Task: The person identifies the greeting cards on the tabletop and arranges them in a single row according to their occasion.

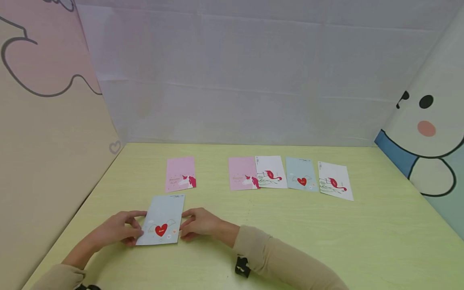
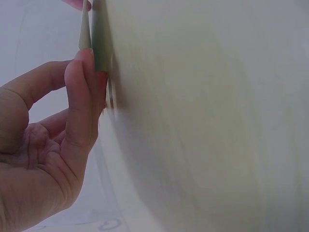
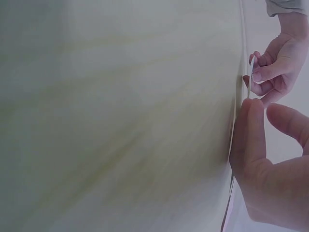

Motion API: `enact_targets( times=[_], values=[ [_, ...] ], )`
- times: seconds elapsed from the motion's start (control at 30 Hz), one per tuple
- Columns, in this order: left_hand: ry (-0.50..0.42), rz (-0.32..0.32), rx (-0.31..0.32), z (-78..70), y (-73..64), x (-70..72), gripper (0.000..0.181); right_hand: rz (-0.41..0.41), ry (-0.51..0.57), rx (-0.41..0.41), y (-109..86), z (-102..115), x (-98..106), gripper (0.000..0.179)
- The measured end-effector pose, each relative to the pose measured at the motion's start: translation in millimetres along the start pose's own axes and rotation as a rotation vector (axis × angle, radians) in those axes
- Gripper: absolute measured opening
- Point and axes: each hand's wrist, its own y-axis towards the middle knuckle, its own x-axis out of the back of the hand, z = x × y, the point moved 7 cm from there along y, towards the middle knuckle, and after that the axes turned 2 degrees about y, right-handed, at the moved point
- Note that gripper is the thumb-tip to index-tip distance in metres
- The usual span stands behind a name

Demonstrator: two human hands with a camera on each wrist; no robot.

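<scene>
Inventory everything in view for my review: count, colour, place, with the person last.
Rectangular heart-print cards: two, pale blue; one between the hands, one fourth in the far row.
Rectangular unicorn-print cards: two, pink; far row, first and second from left.
Rectangular flamingo-print cards: two, white; far row, third and fifth.
Table: one, pale yellow-green; under the cards.
Cloth-like backdrop: one, whitish; behind the table.
Cartoon-printed side walls: two, multicoloured; left and right.
Wrist pieces: two, black; beside the sleeves.
Sleeves: two, beige; forearms.
Left hand: one; near card's left edge.
Right hand: one; its right edge.
</scene>
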Motion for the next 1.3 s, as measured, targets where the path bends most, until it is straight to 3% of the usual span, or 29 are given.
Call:
enact_targets(
  times=[0.33,0.93,1.1,1.3],
  values=[
    [0.043,-0.004,0.016,0.9,1.4,4.2,0.063,-0.003,-0.018,-0.005,2.6,2.1,-3.5,0.043],
    [0.152,-0.094,0.051,-2.8,-1.9,7.4,0.062,0.008,-0.013,0.028,0.9,5.1,-1.1,0.048],
    [0.189,-0.192,-0.005,-9.8,2.7,12.9,0.058,-0.035,-0.051,0.114,-3.0,19.3,20.0,0.042],
    [0.187,-0.323,-0.099,-33.3,18.4,11.8,0.047,-0.142,-0.089,0.222,-9.0,30.6,64.9,0.035]
  ],
)
